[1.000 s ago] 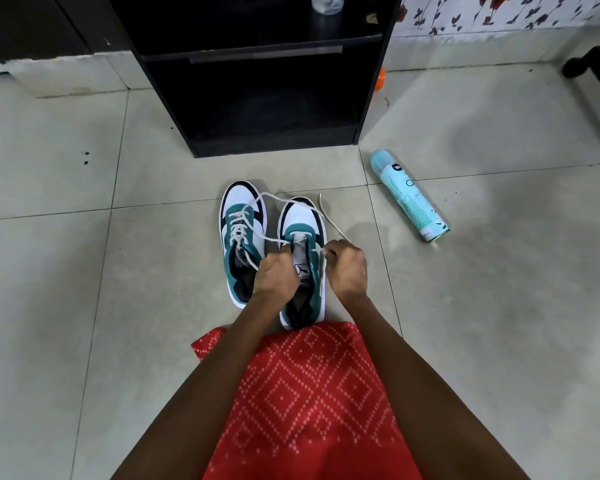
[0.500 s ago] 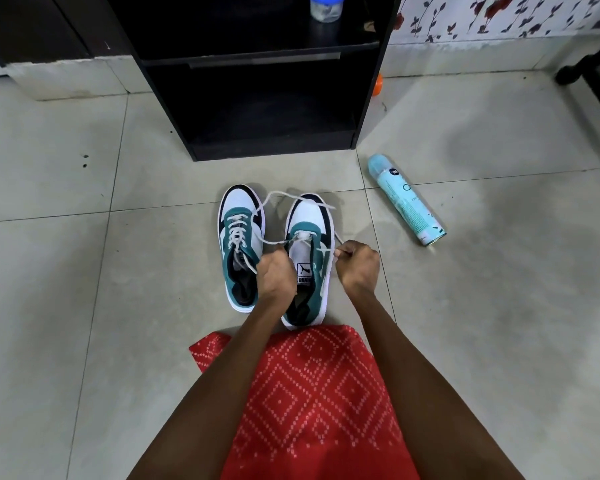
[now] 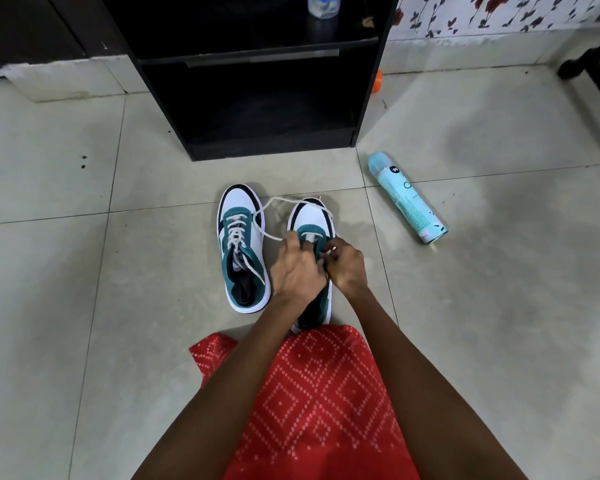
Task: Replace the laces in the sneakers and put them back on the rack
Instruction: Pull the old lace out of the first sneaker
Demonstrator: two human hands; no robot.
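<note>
Pinching lace [image 3: 270,203], left hand [image 3: 295,269] and right hand [image 3: 347,269] work sneaker [image 3: 310,217] pointing toward rack [image 3: 274,148].

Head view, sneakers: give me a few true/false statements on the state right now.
1. The left sneaker and the right sneaker stand on the floor in front of the rack. True.
2. The spray can stands upright. False: the spray can lies on its side on the floor, to the right of the sneakers.
3. The left hand and the right hand pinch the loose lace at the right sneaker. True.
4. The left sneaker has no lace. False: a white lace criss-crosses its eyelets.
</note>
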